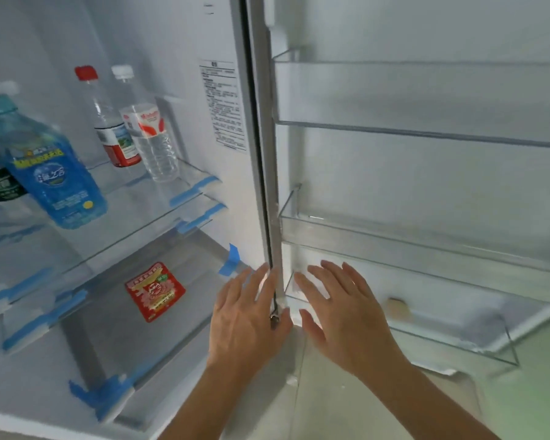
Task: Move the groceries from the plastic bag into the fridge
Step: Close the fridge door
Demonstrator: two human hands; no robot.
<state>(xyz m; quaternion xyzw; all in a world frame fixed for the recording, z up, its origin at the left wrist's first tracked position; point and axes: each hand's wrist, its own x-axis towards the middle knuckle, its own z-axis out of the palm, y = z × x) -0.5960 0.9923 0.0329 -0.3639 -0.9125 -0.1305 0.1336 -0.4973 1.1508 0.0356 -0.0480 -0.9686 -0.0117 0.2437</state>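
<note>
The red packet (154, 290) lies flat on the lower fridge shelf (86, 328), long axis roughly front-to-back. The blue bottle (50, 173) stands upright, cap up. The left hand (245, 315) and right hand (340, 312) are released, fingers spread, empty.

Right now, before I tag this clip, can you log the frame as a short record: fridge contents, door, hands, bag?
fridge: door open
glass shelves: blue bottle, red-capped bottle, white-capped bottle, dark container at left edge
lower shelf: red packet, lying flat
door bins: transparent; small tan thing low down, blurred
left hand: open, empty, by the hinge edge
right hand: open, empty, before the lowest door bin
plastic bag: not in view
</note>
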